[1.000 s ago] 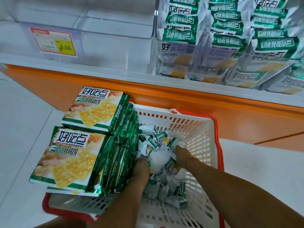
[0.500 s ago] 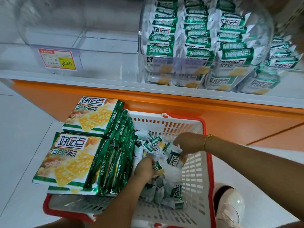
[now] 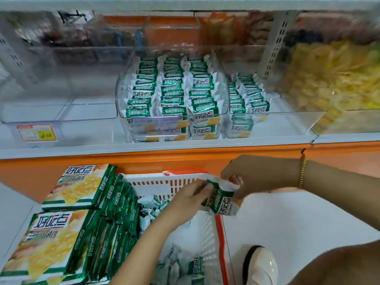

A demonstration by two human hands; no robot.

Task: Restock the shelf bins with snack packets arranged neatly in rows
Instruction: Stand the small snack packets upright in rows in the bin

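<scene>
Head view: the right hand (image 3: 253,175) and left hand (image 3: 191,200) meet over the far right corner of the basket (image 3: 164,182), both with fingers curled round one small bunch (image 3: 221,199) of green-and-white packets. The right hand pinches the white crimped top end and the left hand grips the left side; how many packets the bunch has cannot be told. Its long axis runs from 11 o'clock down to 5 o'clock, printed face toward the camera, with the lower end hanging just outside the basket's red rim. A bracelet (image 3: 301,173) sits on the right wrist. Below the hands, loose packets (image 3: 152,204) lie jumbled in the basket, and at 8 o'clock two stacks of big packs (image 3: 78,186) rest on its left side. At 5 o'clock a white shoe (image 3: 261,266) stands on the floor. At 12 o'clock, past the orange shelf edge (image 3: 144,159), a clear bin (image 3: 121,95) holds three neat rows (image 3: 172,89) of the same packets; that edge and the bin's front wall stand between the bunch and the rows. Just right of it a second bin has a shorter row (image 3: 246,95). At 2 o'clock yellow snacks (image 3: 333,79) fill another bin, and at 10 o'clock a price tag (image 3: 37,133) is fixed to a clear bin front.
</scene>
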